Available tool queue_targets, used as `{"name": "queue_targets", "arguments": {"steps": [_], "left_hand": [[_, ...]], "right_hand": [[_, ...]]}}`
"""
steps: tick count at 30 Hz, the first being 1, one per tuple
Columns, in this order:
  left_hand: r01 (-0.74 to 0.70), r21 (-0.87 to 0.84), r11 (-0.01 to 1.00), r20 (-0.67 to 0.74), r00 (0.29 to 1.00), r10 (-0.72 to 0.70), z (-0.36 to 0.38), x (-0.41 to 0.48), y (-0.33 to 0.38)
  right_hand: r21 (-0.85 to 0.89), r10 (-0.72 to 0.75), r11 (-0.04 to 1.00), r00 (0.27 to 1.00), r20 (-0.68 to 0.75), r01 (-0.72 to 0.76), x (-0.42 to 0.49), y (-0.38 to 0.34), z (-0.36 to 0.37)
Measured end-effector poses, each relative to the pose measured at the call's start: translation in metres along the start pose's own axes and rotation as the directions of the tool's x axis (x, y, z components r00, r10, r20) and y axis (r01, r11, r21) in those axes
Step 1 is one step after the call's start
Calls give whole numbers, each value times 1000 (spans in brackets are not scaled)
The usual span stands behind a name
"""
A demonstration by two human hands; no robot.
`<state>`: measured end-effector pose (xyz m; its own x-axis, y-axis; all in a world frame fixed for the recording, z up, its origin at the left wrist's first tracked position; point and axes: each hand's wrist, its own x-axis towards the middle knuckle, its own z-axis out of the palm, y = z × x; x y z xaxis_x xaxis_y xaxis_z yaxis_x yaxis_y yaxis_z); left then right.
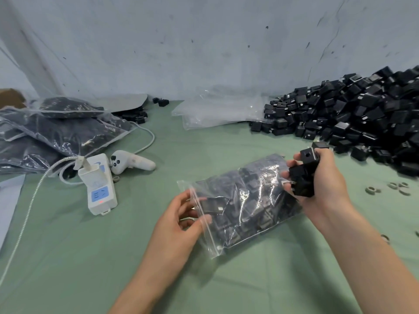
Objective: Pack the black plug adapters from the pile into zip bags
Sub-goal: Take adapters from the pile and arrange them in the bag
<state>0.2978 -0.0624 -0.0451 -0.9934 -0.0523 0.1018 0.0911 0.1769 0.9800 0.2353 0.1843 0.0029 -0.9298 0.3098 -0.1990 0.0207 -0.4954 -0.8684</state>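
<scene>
A clear zip bag (pixel 242 200) holding several black plug adapters lies on the green table (pixel 90 257) in the middle. My left hand (pixel 181 225) pinches the bag's open mouth at its left end. My right hand (pixel 322 184) grips a handful of black plug adapters (pixel 303 173) just above the bag's right end. A big pile of black adapters (pixel 353 118) fills the right side of the table.
Filled zip bags (pixel 59 132) are stacked at the left. Empty clear bags (pixel 217 109) lie at the back middle. A white power strip (pixel 99 184) with cable and a white controller (pixel 129 163) sit left of centre. Small rings (pixel 399 188) lie at the right.
</scene>
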Motion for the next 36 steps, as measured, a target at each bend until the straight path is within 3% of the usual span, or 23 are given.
{"name": "queue_targets", "arguments": {"steps": [5, 9, 12, 18, 23, 32, 36], "left_hand": [[26, -25, 999, 117, 993, -23, 3, -8, 0], [110, -178, 978, -48, 992, -120, -1, -3, 4], [156, -257, 954, -2, 987, -162, 7, -1, 12], [94, 20, 995, -14, 995, -94, 22, 3, 15], [79, 15, 997, -28, 997, -79, 19, 1, 19], [279, -146, 949, 203, 947, -247, 18, 7, 22], [290, -64, 955, 296, 919, -260, 17, 10, 25]], "right_hand": [[9, 3, 1000, 1000, -5, -3, 0, -2, 0], [20, 5, 1000, 1000, -11, -5, -1, -2, 1], [18, 0, 1000, 1000, -13, 1, -2, -2, 1], [6, -6, 1000, 1000, -10, 6, -4, 0, 4], [-4, -8, 1000, 1000, -13, 8, -5, 0, 4], [-16, -3, 1000, 1000, -2, 3, -8, 0, 7], [-8, 0, 1000, 1000, -3, 0, -11, -2, 8]]}}
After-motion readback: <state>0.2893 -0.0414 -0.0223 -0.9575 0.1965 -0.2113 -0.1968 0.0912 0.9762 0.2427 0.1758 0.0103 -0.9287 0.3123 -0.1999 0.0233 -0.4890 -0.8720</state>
